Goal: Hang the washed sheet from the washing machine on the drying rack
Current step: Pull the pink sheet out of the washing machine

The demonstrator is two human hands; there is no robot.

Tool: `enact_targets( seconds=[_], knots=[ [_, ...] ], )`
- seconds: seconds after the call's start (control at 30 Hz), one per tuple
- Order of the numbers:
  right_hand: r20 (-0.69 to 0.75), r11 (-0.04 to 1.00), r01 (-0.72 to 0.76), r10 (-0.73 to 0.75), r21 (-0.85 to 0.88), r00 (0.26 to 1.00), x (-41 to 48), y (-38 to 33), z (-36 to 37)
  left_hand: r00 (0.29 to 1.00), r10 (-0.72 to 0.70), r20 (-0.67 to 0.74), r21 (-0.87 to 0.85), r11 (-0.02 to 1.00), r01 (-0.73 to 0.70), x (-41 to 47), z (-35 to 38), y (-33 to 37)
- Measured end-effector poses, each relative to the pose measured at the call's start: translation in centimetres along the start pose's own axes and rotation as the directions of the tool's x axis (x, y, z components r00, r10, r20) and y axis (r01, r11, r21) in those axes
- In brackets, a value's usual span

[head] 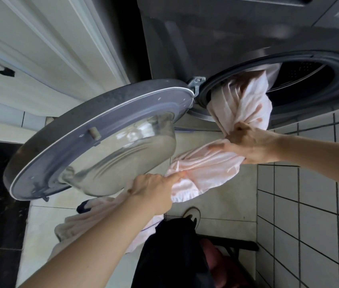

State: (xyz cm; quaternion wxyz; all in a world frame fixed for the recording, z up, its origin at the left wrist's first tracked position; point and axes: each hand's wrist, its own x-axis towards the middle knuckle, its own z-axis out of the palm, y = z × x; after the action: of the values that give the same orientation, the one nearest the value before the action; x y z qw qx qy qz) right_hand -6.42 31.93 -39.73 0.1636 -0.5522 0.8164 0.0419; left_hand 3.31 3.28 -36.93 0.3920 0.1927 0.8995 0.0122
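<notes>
A pale pink sheet [245, 100] trails out of the round drum opening of the grey washing machine [185, 38] and hangs down in twisted folds. My right hand [251, 144] is closed around the sheet just below the opening. Lower and to the left, my left hand [156, 190] pinches another part of the same sheet near the bottom of the open door [93, 142]. More of the sheet hangs below my left arm toward the floor. No drying rack is in view.
The machine's door with its glass bowl stands swung open to the left, close to my left hand. White cabinet panels [39, 38] stand at the left. A tiled wall [309, 204] is at the right. Below are a shoe [191, 214] and dark clothing [170, 256].
</notes>
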Motion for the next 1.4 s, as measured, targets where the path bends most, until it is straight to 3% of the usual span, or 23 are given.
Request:
enact_targets(
  seconds=[0.1, 0.27, 0.5, 0.67, 0.8, 0.97, 1.1, 1.23, 1.4],
  knots=[
    [-0.012, 0.985, 0.142, -0.144, -0.101, 0.990, -0.3, -1.2, -0.3, 1.000, -0.016, 0.004, -0.008, 1.000, 0.016, 0.5, 0.6, -0.7],
    [-0.075, 0.990, -0.019, 0.008, -0.141, 0.997, 1.0, -2.4, 0.1, 0.992, -0.087, -0.096, -0.046, 0.996, 0.083, 1.0, 1.3, -0.3],
    [-0.137, 0.998, -0.057, 0.062, 0.038, 0.989, 3.9, -7.2, -3.5, 0.933, -0.240, -0.267, -0.226, 0.957, 0.181, 1.1, 1.5, 0.8],
    [-0.197, 0.963, -0.207, 0.240, 0.173, 0.951, 4.8, -10.6, -3.4, 0.944, -0.200, -0.262, -0.417, 0.906, 0.076, 0.3, 0.2, 0.8],
    [-0.256, 0.873, -0.296, 0.410, 0.387, 0.876, 5.3, -11.5, -3.1, 0.978, -0.072, -0.196, -0.407, 0.913, -0.014, -0.9, -1.0, 0.8],
    [-0.326, 0.804, -0.222, 0.454, 0.552, 0.829, 5.4, -12.0, -4.3, 0.918, -0.172, -0.358, -0.356, 0.934, 0.036, -1.4, -1.4, 1.3],
    [-0.321, 0.863, -0.156, 0.339, 0.481, 0.884, 4.0, -10.7, -5.4, 0.858, -0.138, -0.494, -0.255, 0.967, 0.009, -1.8, -0.5, 1.4],
    [-0.156, 0.943, -0.182, 0.231, 0.277, 0.960, 2.8, -7.4, -4.1, 0.857, -0.121, -0.501, -0.201, 0.979, 0.021, -2.2, 0.2, 0.8],
    [0.014, 0.988, -0.151, 0.150, 0.029, 0.989, 3.4, -1.9, -3.0, 0.859, -0.106, -0.500, -0.147, 0.989, 0.037, -3.7, 0.2, 0.5]
  ],
)
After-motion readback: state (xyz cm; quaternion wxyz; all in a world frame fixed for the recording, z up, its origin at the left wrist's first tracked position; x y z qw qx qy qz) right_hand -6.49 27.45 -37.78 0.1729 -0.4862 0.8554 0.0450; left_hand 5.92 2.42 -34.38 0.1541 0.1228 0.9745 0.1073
